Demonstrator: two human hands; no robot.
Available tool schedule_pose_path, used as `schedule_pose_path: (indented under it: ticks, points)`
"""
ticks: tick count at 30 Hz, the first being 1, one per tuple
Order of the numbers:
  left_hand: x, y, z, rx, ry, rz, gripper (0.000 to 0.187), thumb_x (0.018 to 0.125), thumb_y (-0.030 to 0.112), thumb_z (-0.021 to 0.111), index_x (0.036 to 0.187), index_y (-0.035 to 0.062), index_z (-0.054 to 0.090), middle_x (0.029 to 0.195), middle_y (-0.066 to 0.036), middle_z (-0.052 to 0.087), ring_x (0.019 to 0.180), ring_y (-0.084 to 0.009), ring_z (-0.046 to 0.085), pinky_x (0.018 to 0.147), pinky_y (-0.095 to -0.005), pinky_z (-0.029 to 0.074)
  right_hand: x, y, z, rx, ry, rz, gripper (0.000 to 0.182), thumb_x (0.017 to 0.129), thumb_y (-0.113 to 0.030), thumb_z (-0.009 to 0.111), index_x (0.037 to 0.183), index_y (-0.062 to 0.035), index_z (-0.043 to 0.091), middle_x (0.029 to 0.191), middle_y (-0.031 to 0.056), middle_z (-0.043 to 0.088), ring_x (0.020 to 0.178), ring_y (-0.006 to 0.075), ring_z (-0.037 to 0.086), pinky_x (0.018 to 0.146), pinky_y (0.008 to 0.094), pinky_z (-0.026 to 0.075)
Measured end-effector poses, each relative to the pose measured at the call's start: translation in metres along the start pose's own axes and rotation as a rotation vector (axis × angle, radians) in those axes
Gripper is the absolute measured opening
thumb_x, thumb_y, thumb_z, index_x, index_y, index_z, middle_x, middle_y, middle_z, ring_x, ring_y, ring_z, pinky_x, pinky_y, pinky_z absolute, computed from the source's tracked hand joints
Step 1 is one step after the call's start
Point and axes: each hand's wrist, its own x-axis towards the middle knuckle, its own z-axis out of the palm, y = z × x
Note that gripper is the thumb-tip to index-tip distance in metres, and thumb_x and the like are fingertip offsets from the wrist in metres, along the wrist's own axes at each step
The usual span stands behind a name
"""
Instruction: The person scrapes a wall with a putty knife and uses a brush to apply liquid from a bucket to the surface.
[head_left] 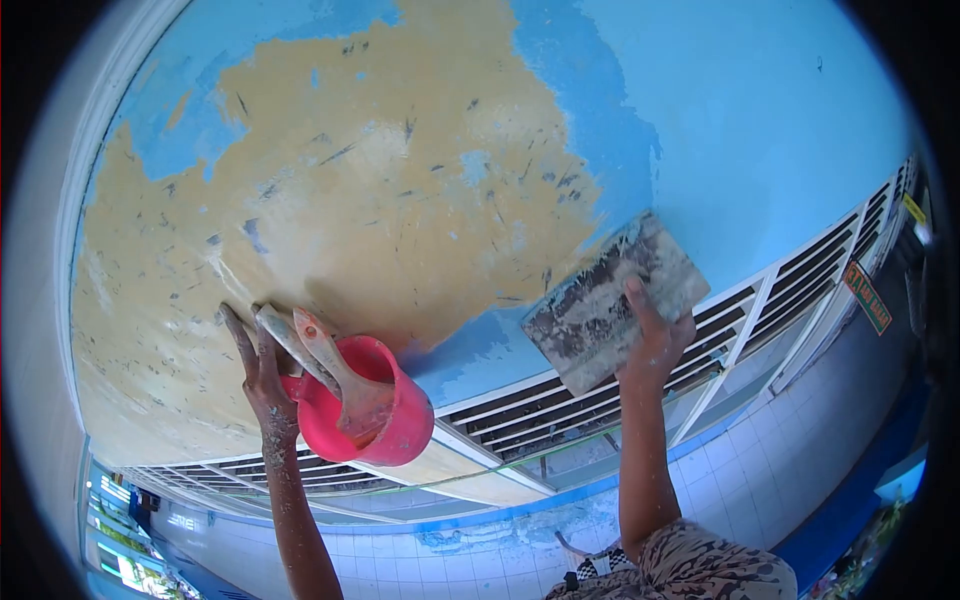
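Observation:
My left hand (262,375) is at the handle side of a pink plastic dipper (415,425), holding it close under the wall. Two of its fingers reach up toward the wall, and the grip on the handle is partly hidden. A paintbrush (350,385) and what looks like a scraper (290,345) with a pale handle stand tilted in the dipper. In my right hand (655,345) is a rectangular grey sheet (590,310), smeared with pale residue, my thumb lying across its face. The sheet is at or near the blue-painted part of the wall (760,130).
A large tan patch (400,200) with dark scuffs spreads over the wall, edged by ragged blue paint. White louvred vents (560,405) run along below. White tiles (740,470) line the lower wall, and an orange-and-green sign (867,297) hangs at the right.

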Motion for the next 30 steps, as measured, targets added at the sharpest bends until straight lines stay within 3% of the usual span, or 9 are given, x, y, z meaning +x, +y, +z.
schedule_pose_path:
  ticks: [2, 6, 12, 14, 16, 23, 30]
  points:
    - [-0.001, -0.003, 0.002, -0.049, -0.049, -0.081, 0.084, 0.079, 0.037, 0.076, 0.15, 0.0114, 0.037, 0.159, -0.026, 0.015, 0.121, -0.0428, 0.056, 0.083, -0.0436, 0.058, 0.0, 0.0, 0.003, -0.02, 0.073, -0.001, 0.049, 0.077, -0.001, 0.08, 0.119, 0.0047, 0.057, 0.108, 0.012, 0.064, 0.095, 0.0179, 0.063, 0.086, 0.0336, 0.053]
    - [0.002, 0.005, 0.004, -0.022, 0.036, 0.062, 0.083, 0.08, 0.037, 0.076, 0.15, 0.014, 0.038, 0.159, -0.026, 0.014, 0.122, -0.0429, 0.055, 0.082, -0.0433, 0.058, 0.007, 0.003, -0.009, -0.073, 0.05, -0.012, 0.046, 0.077, -0.002, 0.08, 0.117, 0.0045, 0.057, 0.107, 0.0124, 0.064, 0.095, 0.0175, 0.063, 0.086, 0.0325, 0.053]
    - [0.002, 0.001, 0.004, -0.053, -0.004, -0.057, 0.081, 0.081, 0.034, 0.074, 0.15, 0.0135, 0.038, 0.159, -0.026, 0.014, 0.124, -0.0424, 0.054, 0.081, -0.0428, 0.058, 0.013, -0.002, 0.007, -0.07, 0.073, -0.065, 0.048, 0.077, -0.004, 0.082, 0.117, 0.0051, 0.057, 0.106, 0.0104, 0.065, 0.096, 0.0166, 0.061, 0.092, 0.0323, 0.048]
    - [0.0, 0.005, 0.004, -0.09, -0.024, -0.104, 0.078, 0.082, 0.032, 0.073, 0.15, 0.0135, 0.038, 0.159, -0.025, 0.015, 0.125, -0.0426, 0.053, 0.079, -0.0425, 0.058, 0.023, -0.003, 0.008, -0.065, -0.014, -0.034, 0.054, 0.075, -0.005, 0.083, 0.12, 0.0056, 0.056, 0.111, 0.0104, 0.064, 0.098, 0.0168, 0.06, 0.094, 0.0333, 0.047]
    - [0.004, 0.006, 0.005, 0.04, 0.074, 0.115, 0.074, 0.084, 0.027, 0.07, 0.15, 0.0142, 0.039, 0.159, -0.025, 0.016, 0.119, -0.0403, 0.059, 0.074, -0.0392, 0.059, 0.015, -0.007, 0.006, -0.066, 0.001, -0.026, 0.056, 0.075, -0.006, 0.084, 0.121, 0.0052, 0.055, 0.112, 0.0107, 0.063, 0.098, 0.0172, 0.061, 0.094, 0.0336, 0.047]
    - [0.002, 0.008, 0.005, -0.033, 0.027, -0.004, 0.073, 0.084, 0.025, 0.069, 0.15, 0.0138, 0.039, 0.159, -0.026, 0.017, 0.111, -0.0369, 0.065, 0.071, -0.0351, 0.059, 0.015, 0.0, 0.003, -0.061, 0.044, -0.053, 0.045, 0.077, -0.005, 0.081, 0.114, 0.006, 0.057, 0.106, 0.013, 0.064, 0.094, 0.0168, 0.063, 0.088, 0.0307, 0.052]
    - [0.004, -0.003, 0.007, 0.041, 0.08, 0.113, 0.069, 0.086, 0.023, 0.068, 0.149, 0.0133, 0.041, 0.159, -0.025, 0.018, 0.095, -0.0258, 0.07, 0.065, -0.0304, 0.058, 0.013, -0.004, 0.01, -0.084, 0.029, -0.098, 0.047, 0.077, -0.006, 0.082, 0.114, 0.0071, 0.057, 0.106, 0.0117, 0.064, 0.093, 0.0157, 0.061, 0.086, 0.031, 0.051]
